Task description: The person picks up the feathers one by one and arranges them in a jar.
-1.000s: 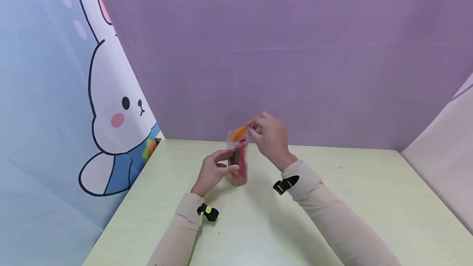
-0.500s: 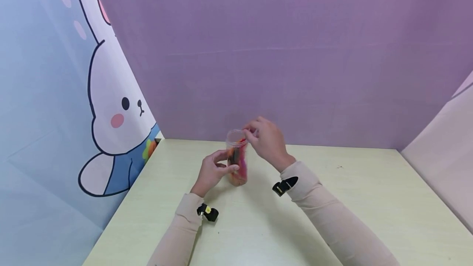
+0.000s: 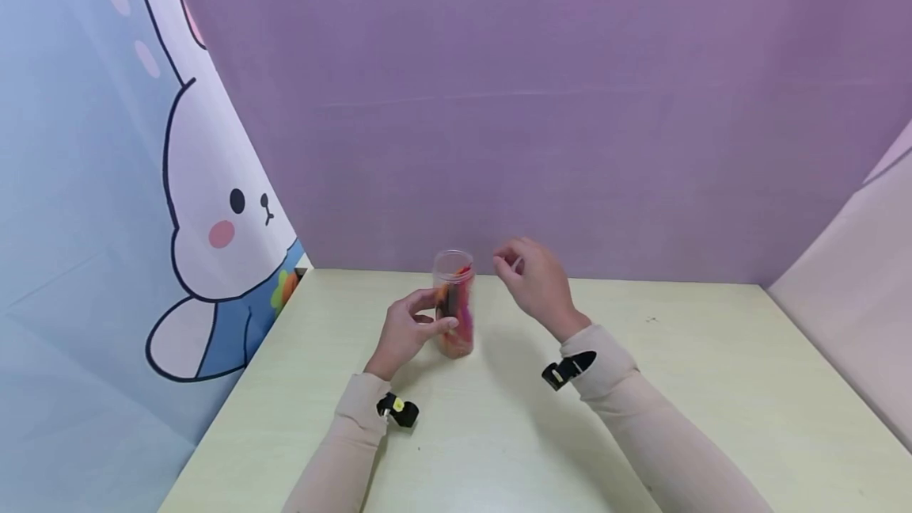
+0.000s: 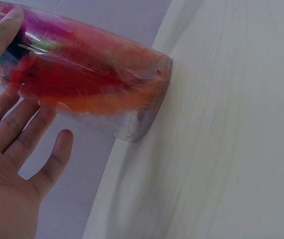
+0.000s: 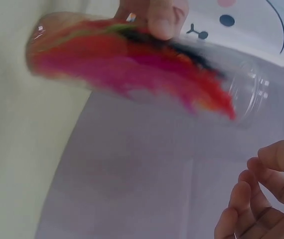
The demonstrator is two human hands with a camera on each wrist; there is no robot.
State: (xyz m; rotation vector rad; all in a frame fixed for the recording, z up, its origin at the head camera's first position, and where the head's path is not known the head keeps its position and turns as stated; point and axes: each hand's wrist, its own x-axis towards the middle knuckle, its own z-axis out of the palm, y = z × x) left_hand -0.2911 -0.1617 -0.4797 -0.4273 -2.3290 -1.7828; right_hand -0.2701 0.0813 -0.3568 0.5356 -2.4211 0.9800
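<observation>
A clear plastic jar (image 3: 461,315) stands upright on the table, its mouth uncovered. Red, orange, pink and dark feathers (image 4: 77,89) fill much of it. My left hand (image 3: 404,332) grips the jar from the left side, thumb and fingers at its wall. In the left wrist view the little finger sticks out away from the wall. Just right of the jar's rim, my right hand (image 3: 537,283) hovers in the air. Its fingers are loosely bent with the thumb near the index fingertip, and the right wrist view shows nothing between them (image 5: 261,199).
The pale wood-grain table (image 3: 677,386) reaches back to a purple cloth backdrop (image 3: 541,101) close behind the jar. A blue cloth printed with a rabbit (image 3: 214,180) hangs along the left. A white sheet (image 3: 855,299) borders the right side.
The orange feather that my right hand pinched over the rim went down into the jar. The right hand has let go and moved right, away from the rim. My left hand stays on the jar.
</observation>
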